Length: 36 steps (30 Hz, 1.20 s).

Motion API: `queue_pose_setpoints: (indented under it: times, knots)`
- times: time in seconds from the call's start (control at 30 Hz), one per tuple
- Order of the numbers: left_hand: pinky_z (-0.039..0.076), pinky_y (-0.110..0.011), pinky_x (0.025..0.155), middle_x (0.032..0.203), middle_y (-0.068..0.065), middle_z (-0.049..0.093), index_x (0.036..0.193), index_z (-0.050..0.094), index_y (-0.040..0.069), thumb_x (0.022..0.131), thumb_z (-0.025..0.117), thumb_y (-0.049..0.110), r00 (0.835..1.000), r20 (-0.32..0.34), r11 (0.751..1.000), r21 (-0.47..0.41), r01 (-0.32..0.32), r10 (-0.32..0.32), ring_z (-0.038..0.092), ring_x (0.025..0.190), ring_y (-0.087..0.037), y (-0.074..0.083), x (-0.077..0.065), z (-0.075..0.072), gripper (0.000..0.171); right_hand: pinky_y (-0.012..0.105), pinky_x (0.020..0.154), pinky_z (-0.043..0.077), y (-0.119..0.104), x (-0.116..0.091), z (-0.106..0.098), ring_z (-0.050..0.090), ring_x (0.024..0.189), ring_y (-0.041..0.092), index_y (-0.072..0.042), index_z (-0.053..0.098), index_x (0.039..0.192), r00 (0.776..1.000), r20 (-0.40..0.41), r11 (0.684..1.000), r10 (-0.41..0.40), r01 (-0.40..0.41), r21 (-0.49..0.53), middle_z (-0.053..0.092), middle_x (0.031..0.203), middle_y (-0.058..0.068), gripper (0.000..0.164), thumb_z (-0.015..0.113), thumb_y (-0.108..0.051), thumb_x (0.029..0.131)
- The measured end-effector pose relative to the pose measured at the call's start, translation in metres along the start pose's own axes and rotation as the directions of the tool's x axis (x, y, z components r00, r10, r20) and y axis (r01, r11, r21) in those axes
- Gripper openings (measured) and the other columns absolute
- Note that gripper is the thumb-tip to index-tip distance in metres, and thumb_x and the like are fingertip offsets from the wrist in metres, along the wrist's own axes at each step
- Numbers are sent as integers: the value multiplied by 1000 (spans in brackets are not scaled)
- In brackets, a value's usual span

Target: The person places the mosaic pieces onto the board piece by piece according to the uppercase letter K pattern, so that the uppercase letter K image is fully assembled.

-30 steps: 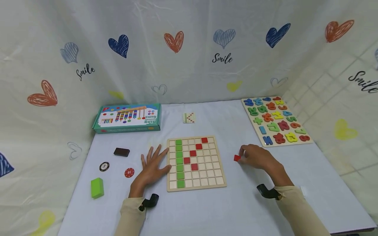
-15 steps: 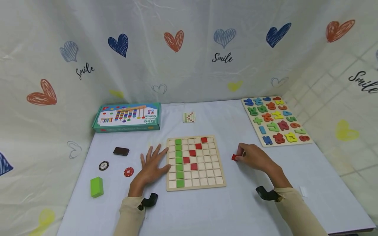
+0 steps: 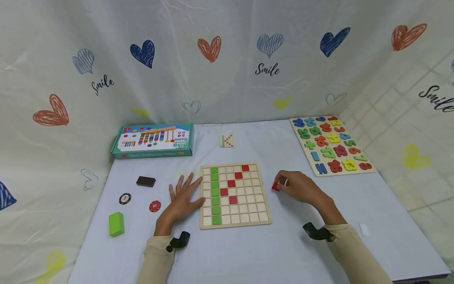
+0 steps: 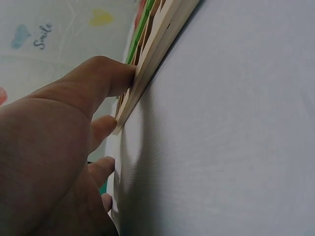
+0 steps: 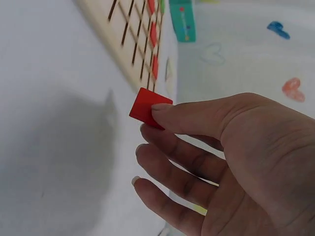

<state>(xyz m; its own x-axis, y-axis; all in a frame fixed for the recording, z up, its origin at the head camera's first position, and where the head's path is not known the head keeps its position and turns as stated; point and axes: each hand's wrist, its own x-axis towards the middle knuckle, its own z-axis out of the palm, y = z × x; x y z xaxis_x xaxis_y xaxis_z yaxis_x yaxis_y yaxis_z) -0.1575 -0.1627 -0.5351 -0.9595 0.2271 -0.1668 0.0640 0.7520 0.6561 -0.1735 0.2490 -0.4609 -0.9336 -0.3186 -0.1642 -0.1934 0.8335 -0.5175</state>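
A wooden grid board [image 3: 248,226] lies mid-table, with a column of green tiles [image 3: 215,200] and several red tiles [image 3: 231,183] in its cells. My left hand [image 3: 182,203] is spread flat at the board's left side; in the left wrist view the thumb [image 4: 110,73] touches the board's edge. Between thumb and index finger my right hand [image 3: 298,186] pinches a small square red tile [image 5: 145,104], just off the board's right side and above the cloth. Behind the board lies a small pattern card [image 3: 227,141] with a green and red grid.
A green game box [image 3: 152,142] stands back left, a letter puzzle board [image 3: 333,146] back right. On the left lie a black block [image 3: 146,181], a black-and-white chip [image 3: 125,198], a red chip [image 3: 154,206] and a green block [image 3: 116,224]. A white piece [image 3: 364,230] lies at right.
My right hand has moved left toward the board, carrying the red tile. The left hand stays in place at the board's left edge.
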Motion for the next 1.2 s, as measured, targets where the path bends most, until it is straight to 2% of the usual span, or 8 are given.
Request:
queue_pose_setpoints:
  times: [0.17, 0.33, 0.47, 0.63, 0.77, 1.07, 1.2]
  knots:
    - [-26, -69, 119, 180, -7, 8, 169, 32, 29, 98, 74, 36, 1000, 1, 1000, -1, -4, 4, -15, 164, -37, -1, 0, 0, 83, 30, 67, 54, -34, -2, 7, 60, 82, 16, -14, 73, 108, 998, 18, 998, -57, 57, 6, 69, 92, -3, 10, 75, -13, 98]
    - [-25, -69, 119, 180, -7, 9, 168, 33, 29, 97, 75, 36, 1000, -7, 1000, -3, -7, 7, -14, 164, -38, -1, 1, 1, 83, 28, 66, 52, -65, -5, 26, 59, 80, 13, -18, 74, 103, 988, 80, 991, -133, 133, 12, 66, 88, -8, 9, 78, -13, 96]
    - [-25, -70, 119, 180, -8, 9, 168, 33, 28, 98, 75, 35, 1000, -8, 1000, -4, -13, 12, -15, 164, -38, -2, 1, 1, 82, 27, 66, 51, -79, -7, 43, 58, 78, 10, -21, 73, 97, 975, 133, 984, -180, 180, 8, 64, 83, -13, 10, 79, -13, 95]
    - [-26, -70, 119, 180, -8, 9, 168, 33, 27, 98, 75, 35, 1000, -6, 1000, -12, -13, 13, -15, 164, -38, -1, 1, 0, 82, 27, 66, 50, -84, -8, 57, 57, 76, 8, -20, 72, 91, 958, 193, 977, -211, 210, 30, 63, 79, -15, 11, 79, -11, 94]
    - [-26, -69, 119, 180, -7, 8, 168, 33, 28, 98, 74, 36, 1000, -6, 1000, -1, -8, 8, -15, 164, -37, -1, 0, 0, 82, 27, 67, 51, -82, -8, 62, 58, 75, 9, -20, 74, 91, 954, 201, 974, -223, 213, 72, 64, 79, -14, 11, 78, -10, 94]
    - [-26, -68, 119, 180, -7, 8, 169, 32, 28, 99, 74, 36, 1000, -3, 1000, 3, 1, -1, -16, 164, -36, -2, 1, -1, 82, 26, 70, 52, -74, 0, 69, 60, 78, 6, -18, 74, 96, 973, 76, 973, -216, 208, 96, 66, 83, -15, 7, 74, -13, 99]
    - [-26, -69, 119, 180, -7, 8, 169, 32, 28, 98, 74, 36, 1000, -1, 1000, 5, -4, 4, -16, 164, -36, -1, 1, 0, 82, 26, 69, 52, -71, 2, 74, 60, 76, 4, -19, 73, 96, 975, 38, 970, -219, 214, 118, 67, 81, -14, 7, 75, -13, 99]
